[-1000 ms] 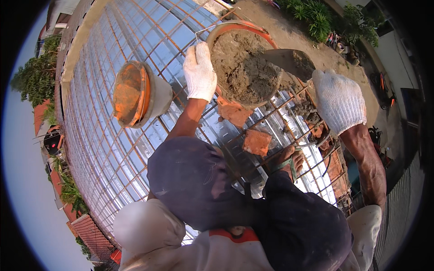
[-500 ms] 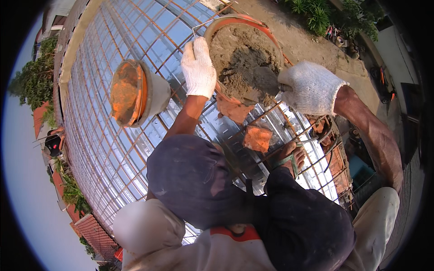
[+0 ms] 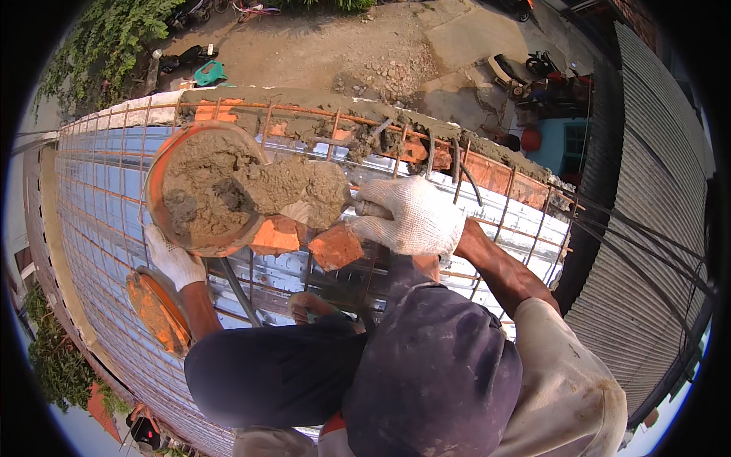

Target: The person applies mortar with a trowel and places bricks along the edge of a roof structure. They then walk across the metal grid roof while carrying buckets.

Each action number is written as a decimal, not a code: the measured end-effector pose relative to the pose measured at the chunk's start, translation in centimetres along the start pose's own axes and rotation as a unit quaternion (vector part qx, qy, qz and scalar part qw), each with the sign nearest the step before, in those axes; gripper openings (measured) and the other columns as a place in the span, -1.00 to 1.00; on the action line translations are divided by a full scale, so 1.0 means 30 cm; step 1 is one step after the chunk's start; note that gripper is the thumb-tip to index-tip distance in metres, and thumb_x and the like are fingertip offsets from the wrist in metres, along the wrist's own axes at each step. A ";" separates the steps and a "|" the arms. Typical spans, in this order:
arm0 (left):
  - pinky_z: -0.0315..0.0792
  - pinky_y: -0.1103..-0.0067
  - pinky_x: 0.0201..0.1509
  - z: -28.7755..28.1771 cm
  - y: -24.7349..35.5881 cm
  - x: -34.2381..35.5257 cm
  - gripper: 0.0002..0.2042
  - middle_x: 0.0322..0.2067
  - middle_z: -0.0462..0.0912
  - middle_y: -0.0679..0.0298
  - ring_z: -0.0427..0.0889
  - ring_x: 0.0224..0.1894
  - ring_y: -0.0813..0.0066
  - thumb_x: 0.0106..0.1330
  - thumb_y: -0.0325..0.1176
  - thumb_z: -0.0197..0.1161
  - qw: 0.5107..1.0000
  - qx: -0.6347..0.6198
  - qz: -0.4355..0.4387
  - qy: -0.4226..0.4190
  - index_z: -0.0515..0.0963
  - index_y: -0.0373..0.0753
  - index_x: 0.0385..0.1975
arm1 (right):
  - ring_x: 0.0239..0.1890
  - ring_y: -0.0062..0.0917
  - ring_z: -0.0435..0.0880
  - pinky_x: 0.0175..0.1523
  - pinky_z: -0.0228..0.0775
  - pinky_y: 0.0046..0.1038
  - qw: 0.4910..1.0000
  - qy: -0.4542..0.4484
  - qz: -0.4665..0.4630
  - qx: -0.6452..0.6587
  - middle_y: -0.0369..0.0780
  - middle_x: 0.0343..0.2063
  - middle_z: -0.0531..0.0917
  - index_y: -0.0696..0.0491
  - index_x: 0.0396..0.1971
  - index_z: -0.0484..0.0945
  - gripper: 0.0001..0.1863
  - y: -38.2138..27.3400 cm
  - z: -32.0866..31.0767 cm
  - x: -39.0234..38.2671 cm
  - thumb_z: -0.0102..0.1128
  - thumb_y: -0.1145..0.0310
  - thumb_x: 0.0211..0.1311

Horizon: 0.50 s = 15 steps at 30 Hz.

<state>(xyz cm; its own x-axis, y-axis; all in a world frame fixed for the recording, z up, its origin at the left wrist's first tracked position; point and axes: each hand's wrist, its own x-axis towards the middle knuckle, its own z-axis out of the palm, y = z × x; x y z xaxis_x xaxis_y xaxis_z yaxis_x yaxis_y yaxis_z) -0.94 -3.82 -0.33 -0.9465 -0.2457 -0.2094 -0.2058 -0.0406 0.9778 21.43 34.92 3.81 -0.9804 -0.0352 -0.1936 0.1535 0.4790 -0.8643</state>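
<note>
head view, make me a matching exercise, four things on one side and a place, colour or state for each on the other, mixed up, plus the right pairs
Things
1. left hand
2. right hand
3. mortar
4. corrugated roof

Places, colours and states
A. grey, at the picture's right
B. closed on the handle of the trowel
C. heaped inside the bucket
D. gloved, at the outside of the bucket

Right pairs
1-D
2-B
3-C
4-A

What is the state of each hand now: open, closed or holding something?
Left hand: touching the mortar bucket; whether gripping cannot be told.
Right hand: closed, holding the mortar-loaded trowel.
</note>
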 end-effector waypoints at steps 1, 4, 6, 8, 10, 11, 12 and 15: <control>0.53 0.20 0.32 -0.008 -0.004 0.008 -0.48 0.29 0.51 0.13 0.58 0.26 0.15 0.62 0.03 0.08 0.999 -0.010 -0.031 -0.011 0.41 -0.25 0.34 | -0.26 -0.18 0.80 -0.14 0.63 -0.28 0.999 0.018 0.032 0.000 -0.03 -0.27 0.77 0.10 0.03 0.70 -0.61 0.024 -0.036 -0.060 0.44 0.20 0.31; 0.43 0.17 0.41 -0.069 -0.025 0.048 -0.42 0.38 0.45 0.14 0.50 0.35 0.14 0.61 0.09 0.07 0.995 -0.022 -0.100 -0.021 0.37 -0.22 0.42 | -0.31 -0.28 0.77 -0.13 0.60 -0.31 0.991 0.107 0.076 -0.011 -0.03 -0.33 0.74 0.12 0.00 0.70 -0.65 0.147 -0.132 -0.230 0.40 0.24 0.31; 0.36 0.16 0.47 -0.170 -0.049 0.101 -0.39 0.43 0.41 0.15 0.43 0.41 0.13 0.62 0.11 0.05 0.993 -0.010 -0.114 -0.002 0.35 -0.21 0.46 | -0.39 -0.39 0.69 -0.17 0.57 -0.35 0.977 0.060 0.205 -0.025 -0.08 -0.39 0.70 0.15 -0.04 0.69 -0.69 0.194 -0.254 -0.285 0.37 0.31 0.31; 0.31 0.17 0.50 -0.236 -0.072 0.126 -0.39 0.44 0.39 0.16 0.37 0.45 0.13 0.62 0.12 0.05 0.994 -0.004 -0.111 -0.005 0.35 -0.20 0.45 | -0.44 -0.44 0.61 -0.21 0.54 -0.36 0.964 0.118 0.218 -0.094 -0.10 -0.41 0.67 0.18 -0.04 0.67 -0.71 0.236 -0.360 -0.343 0.32 0.37 0.32; 0.28 0.18 0.52 -0.246 -0.085 0.135 -0.38 0.46 0.38 0.17 0.35 0.47 0.12 0.62 0.13 0.04 0.993 0.006 -0.117 -0.012 0.35 -0.20 0.46 | -0.31 -0.16 0.77 -0.15 0.58 -0.23 0.946 0.184 0.237 -0.126 0.01 -0.38 0.71 0.21 -0.03 0.65 -0.68 0.257 -0.455 -0.391 0.28 0.32 0.32; 0.28 0.18 0.52 -0.240 -0.086 0.140 -0.38 0.46 0.38 0.17 0.34 0.47 0.11 0.62 0.14 0.04 0.993 0.009 -0.119 -0.016 0.35 -0.20 0.46 | -0.26 -0.12 0.78 -0.12 0.59 -0.21 0.935 0.210 0.251 -0.137 0.02 -0.34 0.73 0.19 -0.03 0.65 -0.69 0.276 -0.484 -0.407 0.26 0.33 0.32; 0.29 0.19 0.52 -0.236 -0.087 0.142 -0.37 0.47 0.37 0.17 0.34 0.47 0.10 0.62 0.14 0.04 0.992 0.012 -0.122 -0.019 0.34 -0.20 0.47 | -0.19 -0.06 0.77 -0.11 0.60 -0.17 0.927 0.223 0.209 -0.219 0.03 -0.24 0.73 0.16 0.02 0.63 -0.67 0.316 -0.501 -0.432 0.25 0.33 0.32; 0.26 0.17 0.54 -0.208 -0.067 0.123 -0.35 0.48 0.36 0.16 0.33 0.48 0.09 0.61 0.16 0.05 0.991 0.009 -0.132 0.004 0.33 -0.19 0.49 | -0.13 -0.03 0.74 -0.08 0.60 -0.10 0.884 0.212 0.248 -0.334 0.02 -0.18 0.71 0.10 -0.06 0.60 -0.76 0.420 -0.472 -0.428 0.22 0.35 0.34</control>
<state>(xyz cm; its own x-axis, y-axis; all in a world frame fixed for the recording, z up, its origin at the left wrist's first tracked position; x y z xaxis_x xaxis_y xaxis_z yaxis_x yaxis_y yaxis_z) -2.46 -10.70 -3.00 -0.8570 -0.2358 -0.4582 -0.4511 -0.0868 0.8883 34.20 53.83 1.96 -0.7927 0.5888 -0.1581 0.6095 0.7598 -0.2263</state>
